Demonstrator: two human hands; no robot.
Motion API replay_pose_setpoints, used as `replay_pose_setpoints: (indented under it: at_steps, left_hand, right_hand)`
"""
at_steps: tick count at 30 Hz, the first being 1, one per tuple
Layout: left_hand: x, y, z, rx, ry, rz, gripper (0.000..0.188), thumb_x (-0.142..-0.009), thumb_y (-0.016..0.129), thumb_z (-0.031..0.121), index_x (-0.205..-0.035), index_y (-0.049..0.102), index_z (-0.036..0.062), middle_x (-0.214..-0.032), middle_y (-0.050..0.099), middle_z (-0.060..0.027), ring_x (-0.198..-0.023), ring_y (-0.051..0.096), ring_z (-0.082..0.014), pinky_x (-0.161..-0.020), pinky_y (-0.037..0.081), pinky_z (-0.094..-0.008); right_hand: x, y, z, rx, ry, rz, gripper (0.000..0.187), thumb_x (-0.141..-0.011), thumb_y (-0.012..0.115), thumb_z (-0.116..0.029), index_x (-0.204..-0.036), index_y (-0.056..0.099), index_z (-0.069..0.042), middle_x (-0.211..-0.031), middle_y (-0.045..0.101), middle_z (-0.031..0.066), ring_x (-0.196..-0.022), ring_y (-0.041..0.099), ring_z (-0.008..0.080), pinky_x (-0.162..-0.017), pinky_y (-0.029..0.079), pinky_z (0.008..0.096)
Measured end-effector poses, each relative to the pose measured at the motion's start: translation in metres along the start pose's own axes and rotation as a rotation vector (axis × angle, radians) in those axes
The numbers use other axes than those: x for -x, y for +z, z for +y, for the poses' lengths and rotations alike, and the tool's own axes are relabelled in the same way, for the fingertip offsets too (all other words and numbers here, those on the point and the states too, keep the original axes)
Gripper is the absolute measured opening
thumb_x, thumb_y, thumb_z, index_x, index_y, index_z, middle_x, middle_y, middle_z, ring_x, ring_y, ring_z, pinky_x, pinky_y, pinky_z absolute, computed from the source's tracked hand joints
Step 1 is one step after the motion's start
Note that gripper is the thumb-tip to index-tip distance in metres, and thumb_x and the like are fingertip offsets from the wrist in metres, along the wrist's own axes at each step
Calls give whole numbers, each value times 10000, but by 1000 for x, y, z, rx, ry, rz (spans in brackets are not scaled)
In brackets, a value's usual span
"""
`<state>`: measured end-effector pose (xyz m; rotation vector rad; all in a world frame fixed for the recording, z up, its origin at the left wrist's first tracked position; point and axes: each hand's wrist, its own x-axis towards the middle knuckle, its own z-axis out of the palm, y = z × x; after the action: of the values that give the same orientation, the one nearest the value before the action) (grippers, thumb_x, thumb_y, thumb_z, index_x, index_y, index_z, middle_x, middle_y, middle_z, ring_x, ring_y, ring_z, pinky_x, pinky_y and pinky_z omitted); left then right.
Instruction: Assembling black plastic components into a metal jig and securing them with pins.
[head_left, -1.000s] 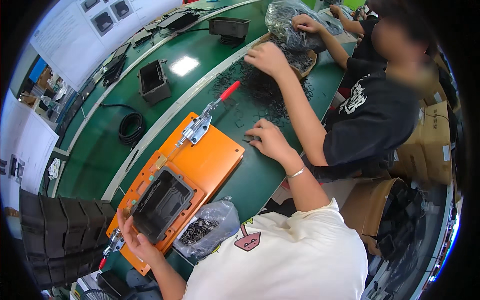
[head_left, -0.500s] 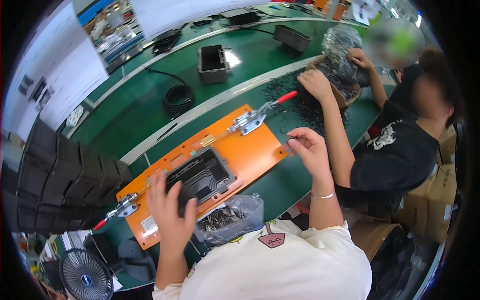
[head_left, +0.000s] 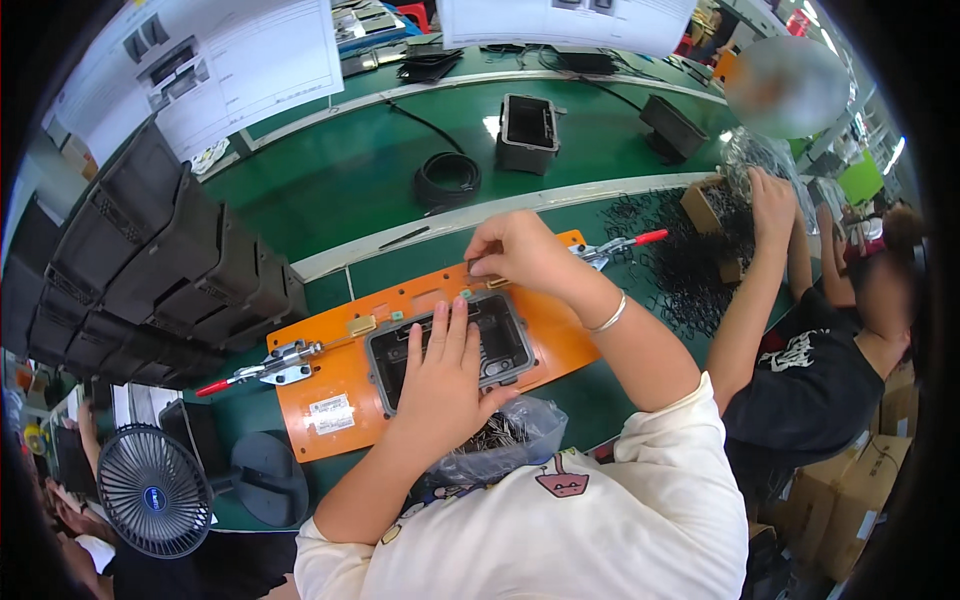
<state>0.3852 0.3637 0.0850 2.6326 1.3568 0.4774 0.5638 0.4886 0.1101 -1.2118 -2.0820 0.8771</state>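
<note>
White cloth fills my view at 5 o'clock: the wearer's shirt. Just beyond it, a clear bag of small metal pieces lies on the green table. Taking the dark open box as the clock's centre, I see it sitting on an orange board, its mouth up. The left hand reaches over it from 7 o'clock, grip open and flat, fingers slightly spread; I see nothing held, and can't tell whether the palm touches the rim. At 12 o'clock, above the board's far edge, the right hand has its grip pinched nearly closed on a small dark piece.

Red-handled clamps stand on the board at 9 o'clock and 2 o'clock. A fan is at 8, stacked dark boxes at 10. Farther along, black hooks lie scattered at 2, near a co-worker at 3. Across a pale strip, I find a coiled cable at 12, another open box toward 1, and a printed sheet hanging at 11.
</note>
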Motion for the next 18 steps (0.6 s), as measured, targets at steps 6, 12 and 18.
replay_pose_setpoints:
  at_steps: [6, 12, 18]
  left_hand:
    - [0, 2, -1, 35, 24, 30, 780, -784, 652, 511, -1224, 509, -117, -1426, 325, -308, -1356, 292, -425, -1057, 248, -584]
    - [0, 2, -2, 34, 35, 34, 761, -790, 645, 512, -1209, 527, -112, -1416, 340, -309, -1348, 306, -424, -1056, 250, -582]
    - [0, 2, -2, 29, 30, 23, 748, -803, 626, 521, -1205, 536, -104, -1419, 338, -306, -1354, 298, -420, -1060, 245, -582]
  right_hand:
    - [-11, 0, 0, 25, 49, -161, 135, -693, 729, 40, -818, 678, 53, -720, 678, 119, -649, 654, 161, -590, 505, 275]
    - [-23, -6, -2, 46, 78, -331, 140, -670, 751, 21, -790, 681, 41, -680, 670, 100, -603, 631, 153, -560, 487, 277]
    - [-14, 3, 9, 123, 160, -222, 267, -661, 777, -13, -873, 618, 20, -833, 626, 93, -765, 603, 177, -641, 483, 290]
